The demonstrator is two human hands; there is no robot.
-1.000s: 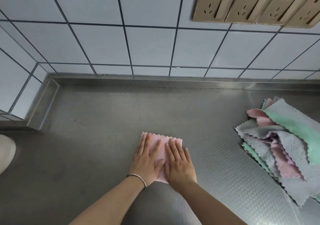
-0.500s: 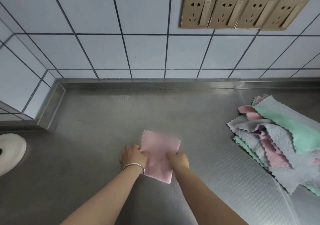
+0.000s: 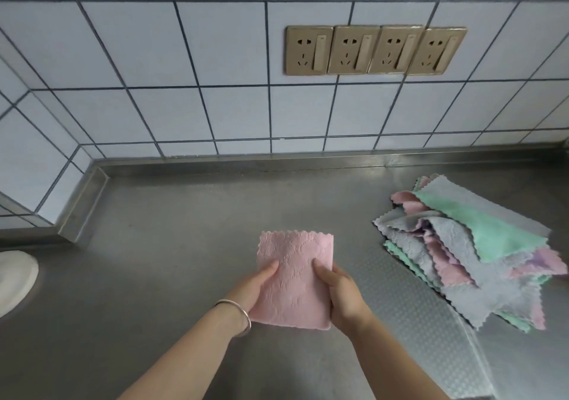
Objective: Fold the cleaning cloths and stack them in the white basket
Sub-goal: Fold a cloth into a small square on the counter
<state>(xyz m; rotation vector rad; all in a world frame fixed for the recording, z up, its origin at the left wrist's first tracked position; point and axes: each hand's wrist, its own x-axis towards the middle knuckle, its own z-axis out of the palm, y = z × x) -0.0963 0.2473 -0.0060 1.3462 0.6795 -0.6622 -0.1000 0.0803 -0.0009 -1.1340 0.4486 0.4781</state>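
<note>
1. Two hands on one folded pink cloth (image 3: 295, 279), held up over the steel desk (image 3: 172, 245), centre of view.
2. Left hand (image 3: 251, 288): grips cloth's left edge, thumb on top face, fingers curled underneath and hidden. Silver bangle (image 3: 237, 316) on that wrist.
3. Right hand (image 3: 341, 295): grips cloth's right edge, thumb (image 3: 320, 268) on top, fingers wrapped behind.
4. Cloth: rectangular, scalloped edge at far end, embossed pattern facing up, near edge close to the wrists. Can't tell if touching desk or just above.
5. Pile of unfolded cloths (image 3: 468, 251) on desk to the right, well apart from the held one. Mixed grey, green, pink, lilac; loosely overlapped, green one on top.
6. White rounded object (image 3: 15, 279) at left frame edge, mostly cut off; can't tell what it is.
7. Back wall: white tiles (image 3: 154, 60) with dark grout, row of four gold sockets (image 3: 374, 50) above desk.
8. Steel upstand along desk's rear and left corner.
</note>
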